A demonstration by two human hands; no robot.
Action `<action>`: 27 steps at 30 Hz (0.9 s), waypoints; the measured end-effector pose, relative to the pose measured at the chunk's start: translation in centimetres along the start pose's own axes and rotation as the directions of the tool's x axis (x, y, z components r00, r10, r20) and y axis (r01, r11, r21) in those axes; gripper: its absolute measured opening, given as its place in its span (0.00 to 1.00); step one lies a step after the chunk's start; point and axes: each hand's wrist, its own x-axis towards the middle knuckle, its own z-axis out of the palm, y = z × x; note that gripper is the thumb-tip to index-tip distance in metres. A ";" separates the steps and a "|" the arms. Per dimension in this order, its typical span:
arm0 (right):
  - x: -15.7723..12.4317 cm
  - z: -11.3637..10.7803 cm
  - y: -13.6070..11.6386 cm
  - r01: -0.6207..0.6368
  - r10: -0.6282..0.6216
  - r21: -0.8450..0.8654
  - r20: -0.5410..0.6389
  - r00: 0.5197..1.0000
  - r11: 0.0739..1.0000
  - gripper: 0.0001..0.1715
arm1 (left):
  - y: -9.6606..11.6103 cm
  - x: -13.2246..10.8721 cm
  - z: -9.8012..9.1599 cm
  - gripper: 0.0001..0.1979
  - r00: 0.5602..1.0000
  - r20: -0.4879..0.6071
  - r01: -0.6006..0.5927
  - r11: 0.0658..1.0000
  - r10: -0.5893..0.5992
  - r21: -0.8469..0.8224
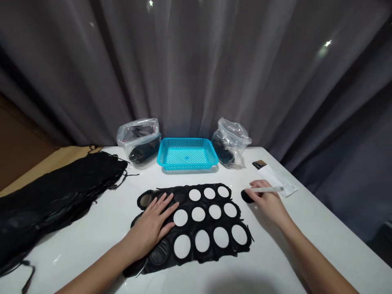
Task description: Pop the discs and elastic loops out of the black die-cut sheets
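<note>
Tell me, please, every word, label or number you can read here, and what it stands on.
No text here can be read.
White paper slip by the right hand: any print is too small and blurred.
White tool in that hand: no marking shows.
Blue basket, black punched sheet: no lettering shows.

we have one view only, from a camera on the person's head, looking forward and down across the white bench (269,265) toward the grey curtain (196,61) behind. it sits close: the left hand (153,225) and right hand (268,204) reach in from below.
</note>
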 end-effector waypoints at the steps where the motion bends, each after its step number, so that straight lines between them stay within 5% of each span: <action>1: 0.3 1.2 -1.3 0.057 -0.058 0.025 0.032 0.998 0.998 0.18 | -0.2 -0.2 0.0 0.27 1.000 0.020 0.001 1.000 -0.002 0.020; 3: 0.8 4.5 -4.6 0.121 -0.151 0.170 0.179 0.972 0.978 0.15 | -0.2 -0.2 -0.1 0.28 0.999 0.036 0.014 0.999 -0.016 0.051; 6: 1.1 10.1 -8.9 0.092 -0.274 0.379 0.459 0.845 0.921 0.10 | 0.0 -0.3 0.0 0.29 1.000 0.025 0.017 0.997 -0.019 0.082; 10: 1.7 14.7 -11.1 0.084 -0.339 0.412 0.597 0.727 0.907 0.07 | 0.2 -0.7 0.5 0.29 1.000 0.005 0.009 0.998 -0.009 0.069; 14: 2.3 15.2 -11.1 0.096 -0.345 0.389 0.644 0.682 0.916 0.05 | 0.3 -0.9 0.8 0.30 1.000 -0.004 0.017 0.999 -0.017 0.052; 27: 2.2 14.7 -12.1 0.225 -0.404 0.347 0.636 0.657 0.911 0.09 | 0.4 -0.8 1.1 0.30 1.000 -0.009 0.021 0.999 -0.020 0.031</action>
